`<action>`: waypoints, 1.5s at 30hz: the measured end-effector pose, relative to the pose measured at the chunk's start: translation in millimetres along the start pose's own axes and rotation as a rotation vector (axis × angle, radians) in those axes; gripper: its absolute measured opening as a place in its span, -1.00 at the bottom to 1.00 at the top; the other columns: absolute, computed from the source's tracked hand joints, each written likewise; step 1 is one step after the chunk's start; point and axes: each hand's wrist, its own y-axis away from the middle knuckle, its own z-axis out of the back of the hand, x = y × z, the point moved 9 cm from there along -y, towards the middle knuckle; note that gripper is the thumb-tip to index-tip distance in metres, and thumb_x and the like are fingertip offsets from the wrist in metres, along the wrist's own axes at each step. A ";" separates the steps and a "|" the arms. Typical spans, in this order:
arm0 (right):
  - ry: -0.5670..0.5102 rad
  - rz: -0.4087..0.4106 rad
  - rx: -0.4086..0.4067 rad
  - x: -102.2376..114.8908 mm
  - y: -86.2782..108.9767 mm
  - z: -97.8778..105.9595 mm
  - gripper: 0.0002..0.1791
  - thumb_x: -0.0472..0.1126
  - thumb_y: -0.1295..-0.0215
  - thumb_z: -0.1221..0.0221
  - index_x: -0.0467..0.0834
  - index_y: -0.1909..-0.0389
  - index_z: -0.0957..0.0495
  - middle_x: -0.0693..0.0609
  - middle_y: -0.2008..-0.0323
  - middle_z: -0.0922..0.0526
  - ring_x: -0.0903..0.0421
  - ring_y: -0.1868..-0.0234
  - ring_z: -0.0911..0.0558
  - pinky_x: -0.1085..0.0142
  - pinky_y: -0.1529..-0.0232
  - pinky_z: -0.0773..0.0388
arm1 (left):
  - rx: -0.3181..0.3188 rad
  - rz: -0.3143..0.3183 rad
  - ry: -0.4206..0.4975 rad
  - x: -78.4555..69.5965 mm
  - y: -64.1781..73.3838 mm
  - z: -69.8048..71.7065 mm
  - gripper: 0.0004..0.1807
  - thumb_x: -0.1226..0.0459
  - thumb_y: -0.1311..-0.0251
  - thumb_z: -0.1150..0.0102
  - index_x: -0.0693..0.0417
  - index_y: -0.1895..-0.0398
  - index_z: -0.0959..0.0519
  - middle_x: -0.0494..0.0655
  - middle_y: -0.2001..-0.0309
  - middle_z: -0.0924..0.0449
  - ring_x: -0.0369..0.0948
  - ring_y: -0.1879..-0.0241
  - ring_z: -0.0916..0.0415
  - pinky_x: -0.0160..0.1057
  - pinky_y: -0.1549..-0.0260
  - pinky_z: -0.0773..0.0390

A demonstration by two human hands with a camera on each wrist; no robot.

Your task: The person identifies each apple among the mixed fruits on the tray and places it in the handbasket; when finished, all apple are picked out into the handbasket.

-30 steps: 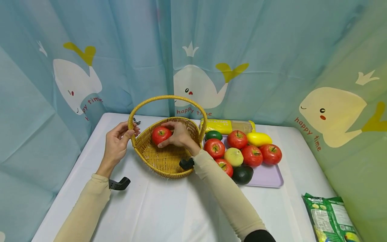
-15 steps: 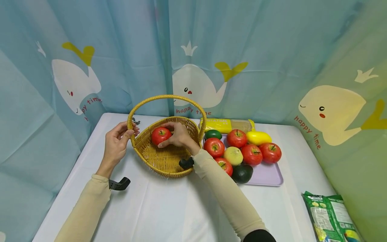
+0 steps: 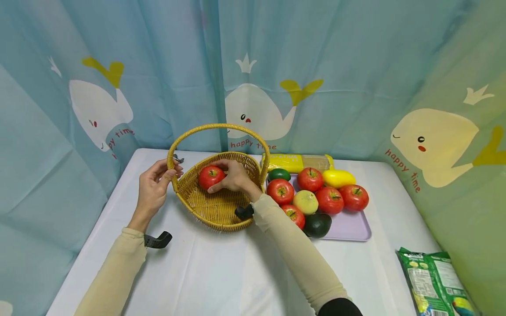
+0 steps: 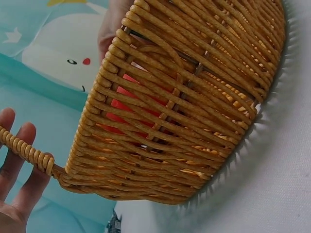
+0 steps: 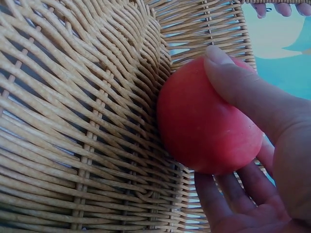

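Observation:
A yellow-brown wicker basket (image 3: 213, 215) with a tall arched handle stands on the white table. My left hand (image 3: 153, 186) holds the lower left end of that handle, fingers behind it and thumb in front; the left wrist view shows fingers (image 4: 34, 187) around the wrapped cane. Inside the basket, my right hand (image 3: 236, 177) grips a red apple (image 3: 211, 177) near the left wall. Seen from the right wrist, the thumb lies over the apple (image 5: 209, 121) and the other fingers curl beneath it. Red shows through the weave in the left wrist view.
Right of the basket, a lilac tray (image 3: 352, 229) bears several red apples (image 3: 330, 201), a pale yellow-green fruit (image 3: 305, 202), a yellow lemon (image 3: 339, 178) and dark green avocados (image 3: 317, 225). Behind it lies a yellow packet (image 3: 290, 163). A green snack bag (image 3: 435, 281) lies at the front right.
Both hands keep their holds, and the apple stays in the same spot inside the basket. Only a slight shift of the whole head view shows.

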 end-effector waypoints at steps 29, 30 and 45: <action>-0.338 0.226 0.141 18.5 73.3 46.1 -0.11 -0.31 -0.16 -0.56 -0.27 -0.51 -0.39 -0.24 -0.48 -0.48 -0.15 -0.51 -0.48 0.06 -0.54 -0.45 | -0.012 0.041 0.031 0.6 1.6 -1.1 -0.71 0.45 -0.52 -0.15 0.59 -0.11 -0.54 -0.13 0.14 -0.75 -0.23 0.16 -0.76 -0.37 0.03 -0.76; -0.338 0.235 0.158 19.1 80.5 45.9 -0.11 -0.33 -0.16 -0.56 -0.28 -0.51 -0.39 -0.23 -0.48 -0.48 -0.15 -0.51 -0.48 0.08 -0.54 -0.45 | -0.009 0.040 0.031 0.8 2.5 -1.2 -0.71 0.44 -0.52 -0.14 0.59 -0.11 -0.54 -0.14 0.14 -0.75 -0.24 0.16 -0.75 -0.37 0.03 -0.76; -0.343 0.350 0.141 6.6 168.4 77.3 -0.11 -0.39 -0.02 -0.62 -0.23 -0.43 -0.49 -0.14 -0.40 -0.59 -0.13 -0.41 -0.59 0.06 -0.45 -0.53 | -0.011 0.039 0.007 3.1 4.7 -1.4 -0.71 0.44 -0.53 -0.12 0.57 -0.13 -0.55 -0.17 0.15 -0.74 -0.27 0.17 -0.75 -0.40 0.01 -0.74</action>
